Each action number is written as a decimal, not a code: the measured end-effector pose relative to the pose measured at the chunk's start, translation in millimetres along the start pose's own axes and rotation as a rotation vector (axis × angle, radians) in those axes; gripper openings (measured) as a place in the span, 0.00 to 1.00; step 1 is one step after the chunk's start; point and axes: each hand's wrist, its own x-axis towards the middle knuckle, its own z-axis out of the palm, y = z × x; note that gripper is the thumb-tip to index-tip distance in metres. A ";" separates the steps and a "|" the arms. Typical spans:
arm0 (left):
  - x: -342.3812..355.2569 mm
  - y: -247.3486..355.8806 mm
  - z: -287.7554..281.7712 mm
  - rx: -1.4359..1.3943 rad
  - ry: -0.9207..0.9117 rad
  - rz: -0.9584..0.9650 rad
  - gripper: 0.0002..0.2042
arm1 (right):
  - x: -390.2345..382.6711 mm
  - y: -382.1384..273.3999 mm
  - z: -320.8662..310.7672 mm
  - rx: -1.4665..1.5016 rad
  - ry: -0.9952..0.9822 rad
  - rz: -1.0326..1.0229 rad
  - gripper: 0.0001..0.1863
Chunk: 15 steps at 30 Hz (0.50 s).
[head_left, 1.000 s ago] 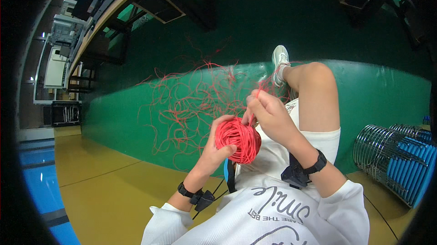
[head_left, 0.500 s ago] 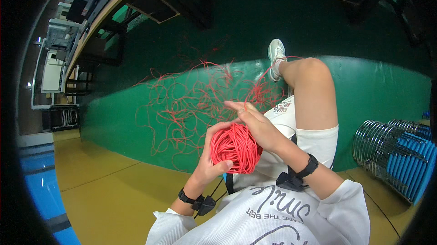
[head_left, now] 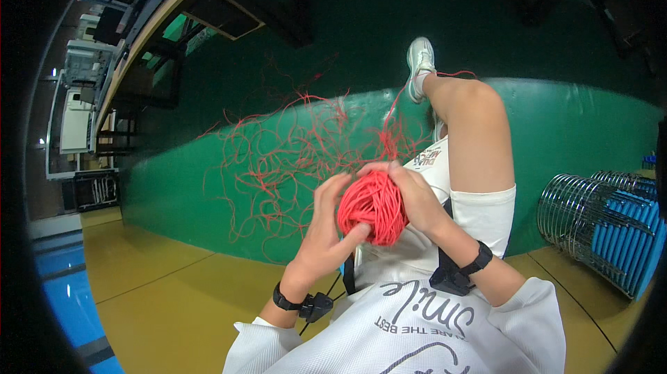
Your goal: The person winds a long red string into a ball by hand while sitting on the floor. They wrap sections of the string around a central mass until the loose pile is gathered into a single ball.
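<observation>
A ball of red cord (head_left: pixel 375 209) sits between my two hands, above my lap. My left hand (head_left: pixel 321 229) grips its left side, the thumb pressed on the near face. Curled over the far and right side of the ball is my right hand (head_left: pixel 421 200), its fingertips partly hidden behind it. Loose red cord (head_left: pixel 274 155) lies in tangled loops over the green floor beyond. One strand runs up beside my white shoe (head_left: pixel 420 68) and on behind my bent knee.
Stacked chairs with chrome frames and blue seats (head_left: pixel 622 225) stand at the right. Dark furniture (head_left: pixel 222 9) and a table with grey equipment (head_left: pixel 83 61) line the upper left. The green floor (head_left: pixel 167 193) meets a yellow one (head_left: pixel 160 270) nearer to me.
The ball has shifted a little right and away from me, and has turned. My right hand has gone from fingers stretched across the far side to curled around the ball.
</observation>
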 end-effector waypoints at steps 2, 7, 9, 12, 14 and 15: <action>-3.5 -0.3 9.4 -0.039 0.108 0.004 0.27 | 0.4 -5.3 -1.1 -0.096 0.012 0.008 0.29; 21.6 -9.1 33.6 -0.258 0.379 -0.226 0.12 | -0.3 6.6 14.5 -0.598 0.271 -0.217 0.23; 37.8 -7.8 43.1 -0.170 0.457 -0.222 0.12 | -2.0 8.5 17.2 -0.684 0.329 -0.275 0.22; 42.5 -19.5 49.8 -0.048 0.448 -0.183 0.12 | -0.4 9.9 6.2 -0.553 0.272 -0.134 0.22; 46.5 -27.6 54.9 -0.133 0.479 -0.201 0.14 | -1.0 9.1 -1.0 -0.544 0.194 -0.074 0.22; 49.2 -30.4 54.2 -0.219 0.406 -0.284 0.15 | -2.3 13.6 -4.0 -0.568 0.196 -0.058 0.22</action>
